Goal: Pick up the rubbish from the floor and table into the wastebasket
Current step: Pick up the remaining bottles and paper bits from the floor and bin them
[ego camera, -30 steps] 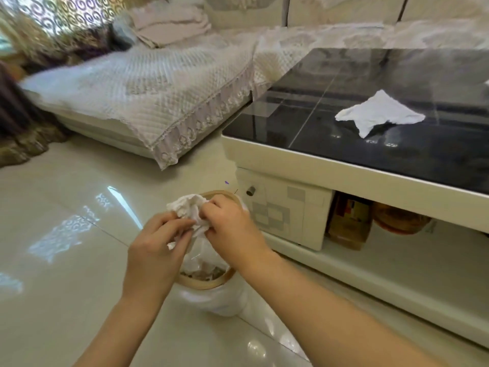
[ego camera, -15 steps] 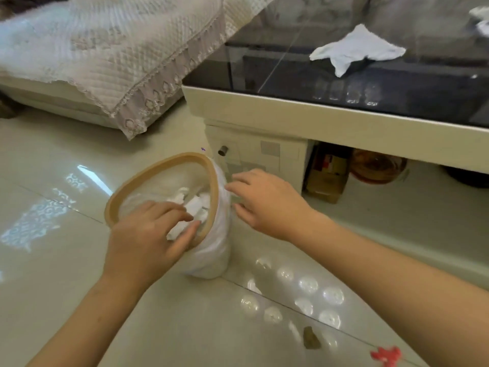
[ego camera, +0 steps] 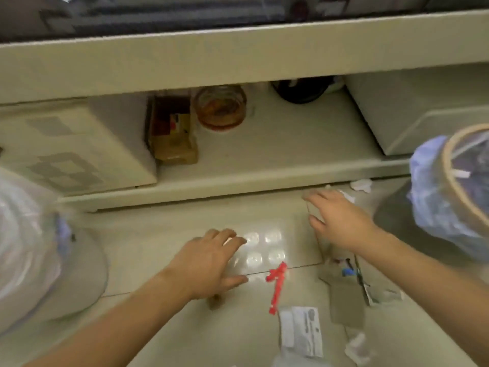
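Red plastic strip (ego camera: 276,286) on the glossy tiled floor (ego camera: 148,242), just right of the left hand (ego camera: 209,263). Left hand flat and spread above the tiles, fingers straight, holding nothing. Right hand (ego camera: 337,221) likewise spread and empty, reaching toward white paper scraps (ego camera: 360,185) near the bench's (ego camera: 238,54) lower shelf edge. More rubbish nearer the camera: printed white wrapper (ego camera: 301,331), brown cardboard piece (ego camera: 346,304), small brown crumb (ego camera: 215,301) just under the left wrist, pale crumpled bit (ego camera: 358,345) at the bottom. Wastebasket (ego camera: 455,192) with wooden rim and bluish liner at the right edge, tilted toward the camera; another clear bag (ego camera: 29,234), blurred, on the far left.

Probably between grabs, choosing the next piece.

Risks from here:
- Thin flat wrapper and cardboard lying flush on slick tile; likely to slide away under fingertips rather than lift.
- Tiny crumb easy to miss, half hidden by the forearm.
- Scraps close to the shelf edge possibly pushed underneath by a hasty sweep.
- Wastebasket well apart from the central litter; light paper liable to drop short if tossed.
- Tilted basket perhaps tipping if knocked by the right arm.
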